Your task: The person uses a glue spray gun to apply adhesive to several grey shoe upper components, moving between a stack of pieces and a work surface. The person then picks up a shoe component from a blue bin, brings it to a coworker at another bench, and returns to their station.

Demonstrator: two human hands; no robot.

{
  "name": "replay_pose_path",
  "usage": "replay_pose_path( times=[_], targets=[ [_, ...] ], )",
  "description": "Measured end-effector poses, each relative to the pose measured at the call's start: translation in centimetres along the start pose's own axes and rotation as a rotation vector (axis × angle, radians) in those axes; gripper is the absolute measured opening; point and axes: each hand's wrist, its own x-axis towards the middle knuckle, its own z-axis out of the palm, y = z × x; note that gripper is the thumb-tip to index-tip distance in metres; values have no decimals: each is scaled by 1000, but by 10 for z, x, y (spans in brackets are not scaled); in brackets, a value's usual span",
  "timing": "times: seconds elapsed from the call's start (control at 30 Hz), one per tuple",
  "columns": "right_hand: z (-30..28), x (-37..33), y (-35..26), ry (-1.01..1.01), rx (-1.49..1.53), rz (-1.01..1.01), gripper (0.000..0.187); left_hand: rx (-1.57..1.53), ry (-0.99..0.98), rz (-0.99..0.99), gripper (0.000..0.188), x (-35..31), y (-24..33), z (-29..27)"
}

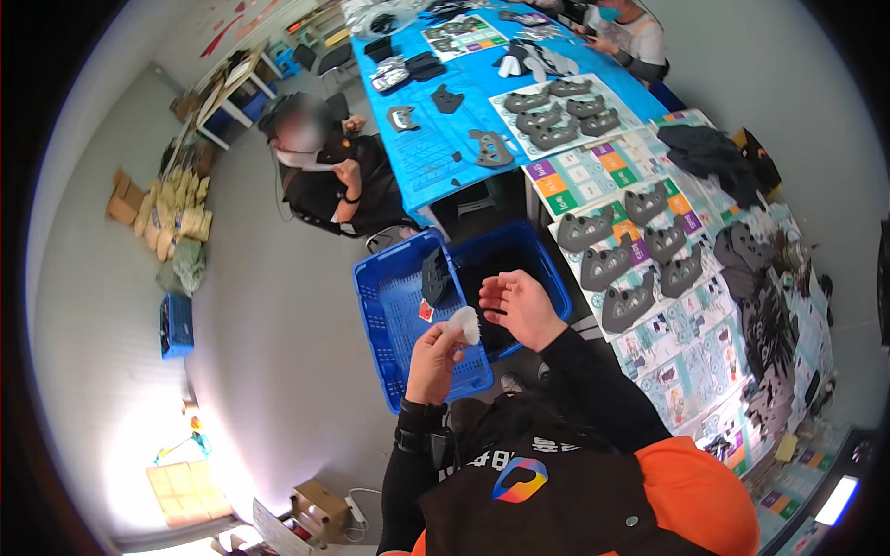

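Observation:
Pinched in my left hand [433, 361] is a small whitish, curved piece with a jagged edge [466, 324]; its exact kind cannot be made out. My right hand [522, 308] is held just to the right of it, fingers apart and bent, with nothing in it. Both hands are above two blue plastic baskets. In the left basket [368, 320] lie a dark grey moulded part [434, 276] and a small red-and-white piece [425, 310]. The right basket [562, 295] is deep and dark inside, partly hidden by my right hand.
Grey moulded parts [629, 306] lie in rows on a printed sheet at right, beside dark fabric pieces [709, 162]. A blue-covered table [422, 171] holds more parts. One person [320, 176] sits at its left, another [635, 42] at far right. Sacks [176, 213] lean by the left wall.

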Motion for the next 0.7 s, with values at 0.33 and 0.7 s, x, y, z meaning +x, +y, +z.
replay_pose_path(
  times=[0.33,0.7],
  targets=[
    [-170,-131,-7,140,-395,-239,21,328,-381,-351,25,12,-30,101],
    [-444,-407,164,1888,-380,-135,20,483,-366,-528,13,66,-65,106]
  ],
)
